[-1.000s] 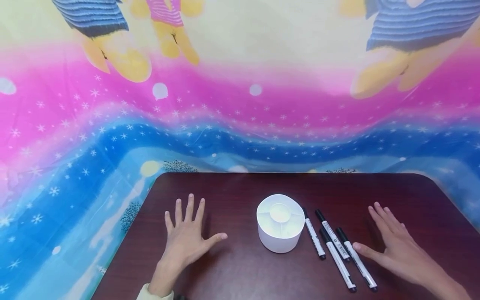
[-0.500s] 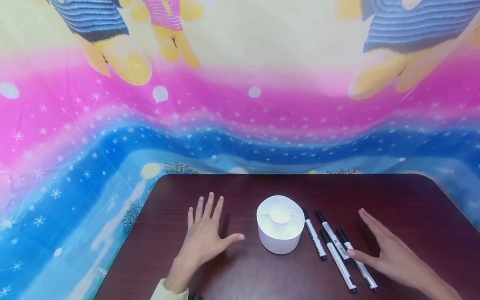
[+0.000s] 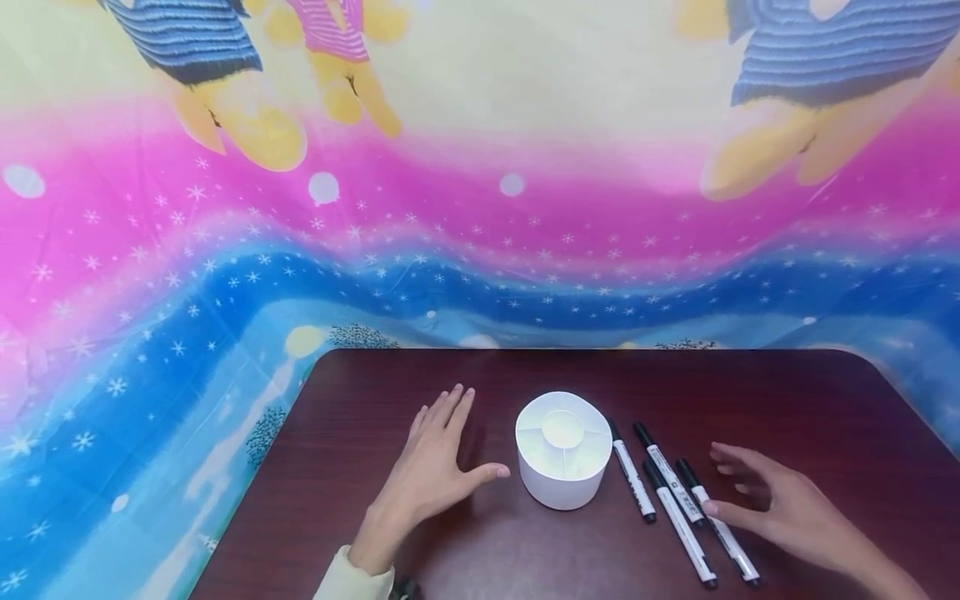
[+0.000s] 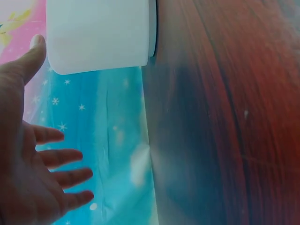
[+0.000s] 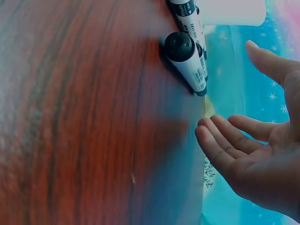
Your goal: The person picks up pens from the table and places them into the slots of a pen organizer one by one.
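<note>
A white round organizer [image 3: 564, 479], split into compartments around a central ring, stands upright on the dark wooden table. My left hand [image 3: 431, 471] hovers just left of it, thumb pointing toward its wall and fingers extended. In the left wrist view, the organizer [image 4: 101, 35] shows beyond the thumb, apart from the hand [image 4: 28, 164]. Several black-capped white marker pens [image 3: 678, 521] lie right of the organizer. My right hand [image 3: 787, 508] is over the rightmost marker [image 3: 723, 533], fingers loosely bent and holding nothing. From the right wrist, the markers [image 5: 190, 65] lie beyond the hand [image 5: 258, 154].
The dark red-brown table [image 3: 420, 375] has rounded far corners. Behind it hangs a cloth [image 3: 450, 233] with a pink and blue snowflake print. One marker [image 3: 633, 479] lies close beside the organizer's right side.
My left hand has moved right, toward the organizer, its fingers drawing closer together. My right hand has lowered slightly, and its fingers have bent in. The organizer and markers stay in place.
</note>
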Action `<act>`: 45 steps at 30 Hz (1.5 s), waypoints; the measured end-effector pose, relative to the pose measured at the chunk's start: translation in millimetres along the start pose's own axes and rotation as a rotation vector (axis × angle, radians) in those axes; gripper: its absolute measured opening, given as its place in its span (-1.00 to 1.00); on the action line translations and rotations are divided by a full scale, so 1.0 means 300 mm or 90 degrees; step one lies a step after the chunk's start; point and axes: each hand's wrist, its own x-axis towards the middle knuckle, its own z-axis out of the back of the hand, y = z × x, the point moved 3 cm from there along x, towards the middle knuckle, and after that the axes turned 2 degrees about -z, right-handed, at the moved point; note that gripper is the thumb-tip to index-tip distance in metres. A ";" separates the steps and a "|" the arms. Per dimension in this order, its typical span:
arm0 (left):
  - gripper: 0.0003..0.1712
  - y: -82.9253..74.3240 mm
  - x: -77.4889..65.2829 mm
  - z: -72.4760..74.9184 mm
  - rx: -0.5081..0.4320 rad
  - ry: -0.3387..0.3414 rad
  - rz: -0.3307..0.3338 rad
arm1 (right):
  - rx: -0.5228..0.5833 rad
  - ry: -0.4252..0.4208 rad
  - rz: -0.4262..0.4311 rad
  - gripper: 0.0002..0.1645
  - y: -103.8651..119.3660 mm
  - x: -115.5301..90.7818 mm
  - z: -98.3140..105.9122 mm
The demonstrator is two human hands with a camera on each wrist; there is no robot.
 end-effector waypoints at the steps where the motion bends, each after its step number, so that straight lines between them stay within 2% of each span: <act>1: 0.39 -0.005 0.005 -0.003 -0.008 -0.003 -0.008 | 0.011 -0.002 0.001 -0.07 -0.002 0.000 0.000; 4: 0.36 -0.019 0.019 -0.010 -0.039 -0.009 -0.029 | 0.046 0.006 -0.006 -0.17 -0.006 0.005 -0.001; 9: 0.33 -0.033 0.036 -0.028 -0.071 0.003 -0.044 | 0.099 0.067 -0.048 -0.29 -0.019 0.010 -0.002; 15: 0.30 -0.036 0.045 -0.051 -0.110 0.022 -0.047 | 0.126 0.114 -0.100 -0.31 -0.037 0.023 0.002; 22: 0.25 -0.042 0.058 -0.080 -0.190 0.048 -0.065 | 0.185 0.145 -0.092 -0.32 -0.043 0.026 -0.010; 29: 0.24 -0.062 0.070 -0.103 -0.244 0.071 -0.082 | 0.165 0.142 -0.128 -0.29 -0.037 0.033 -0.020; 36: 0.26 -0.083 0.070 -0.112 -0.257 0.082 -0.105 | 0.136 0.148 -0.151 -0.30 -0.014 0.038 -0.028; 45: 0.25 -0.088 0.064 -0.099 -0.251 0.053 -0.105 | 0.166 0.186 -0.133 -0.44 -0.022 0.042 -0.017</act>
